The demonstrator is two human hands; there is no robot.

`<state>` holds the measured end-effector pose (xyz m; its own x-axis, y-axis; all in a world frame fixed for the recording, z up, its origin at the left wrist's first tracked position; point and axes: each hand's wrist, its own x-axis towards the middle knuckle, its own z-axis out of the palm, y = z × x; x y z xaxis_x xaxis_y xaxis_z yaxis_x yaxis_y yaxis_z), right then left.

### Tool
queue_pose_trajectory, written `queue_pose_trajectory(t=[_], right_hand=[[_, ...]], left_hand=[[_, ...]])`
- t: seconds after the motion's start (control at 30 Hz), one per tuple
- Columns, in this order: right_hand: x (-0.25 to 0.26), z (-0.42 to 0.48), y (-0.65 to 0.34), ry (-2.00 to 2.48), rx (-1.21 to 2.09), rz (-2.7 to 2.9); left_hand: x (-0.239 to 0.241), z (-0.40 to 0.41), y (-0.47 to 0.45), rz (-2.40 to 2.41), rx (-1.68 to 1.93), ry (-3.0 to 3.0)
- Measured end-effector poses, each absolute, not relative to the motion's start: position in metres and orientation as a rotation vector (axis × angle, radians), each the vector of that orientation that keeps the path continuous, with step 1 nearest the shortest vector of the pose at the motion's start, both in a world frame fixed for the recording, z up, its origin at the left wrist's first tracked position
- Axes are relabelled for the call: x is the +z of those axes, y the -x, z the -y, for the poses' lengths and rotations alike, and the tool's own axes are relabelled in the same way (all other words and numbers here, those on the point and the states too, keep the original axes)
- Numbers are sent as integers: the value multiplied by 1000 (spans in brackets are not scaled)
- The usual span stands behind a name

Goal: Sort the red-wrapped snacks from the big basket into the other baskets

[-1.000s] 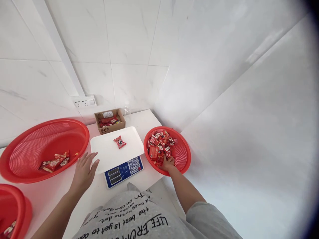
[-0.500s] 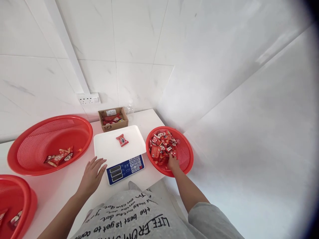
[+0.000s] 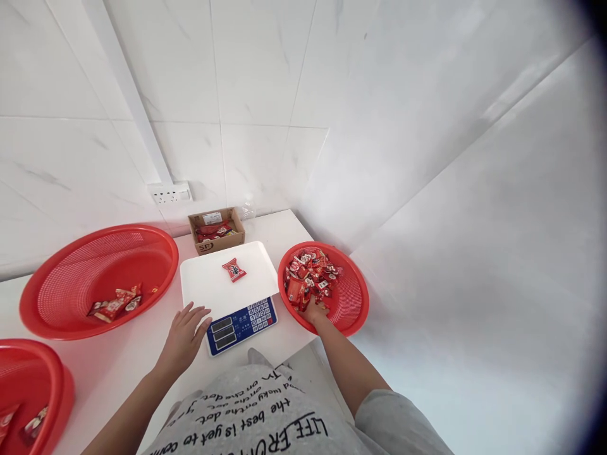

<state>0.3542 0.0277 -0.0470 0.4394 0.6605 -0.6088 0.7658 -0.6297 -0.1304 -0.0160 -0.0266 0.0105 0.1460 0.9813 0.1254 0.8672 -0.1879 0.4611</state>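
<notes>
My right hand [image 3: 315,311] reaches down into the near side of a red plastic basket [image 3: 356,297], touching the pile of small red snack packets [image 3: 310,272]. Its fingertips are partly hidden among the packets, so what they grip, if anything, does not show. My left hand [image 3: 186,335] is open with fingers stretched out, at the near left corner of the scale's white pan [image 3: 203,278]. One red packet [image 3: 234,270] lies on that pan. Below the pan, the scale's blue panel [image 3: 241,325] has dark displays and a keypad.
A large red basket [image 3: 47,278] with several packets [image 3: 116,304] stands at left. Another red basket [image 3: 61,392] is cut off at the lower left. Behind the scale sits a cardboard box [image 3: 220,243] holding red packets. A socket strip [image 3: 169,193] is on the tiled wall.
My right hand has shifted left within the basket, along its near side. My left hand has moved slightly right and stays stretched out. The packet on the pan lies as before.
</notes>
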Motion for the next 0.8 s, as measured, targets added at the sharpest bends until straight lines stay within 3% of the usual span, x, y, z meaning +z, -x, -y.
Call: queue_pose_trajectory(t=[0.3,0.8], right_hand=[[-37,-17,-378,-2754,-1152,-1399],[-7,-1,-394,-3234,-2501,-535]], left_hand=[[8,35,19,-1784,560,-2110],[36,43,-6,-1585,452,-1888]])
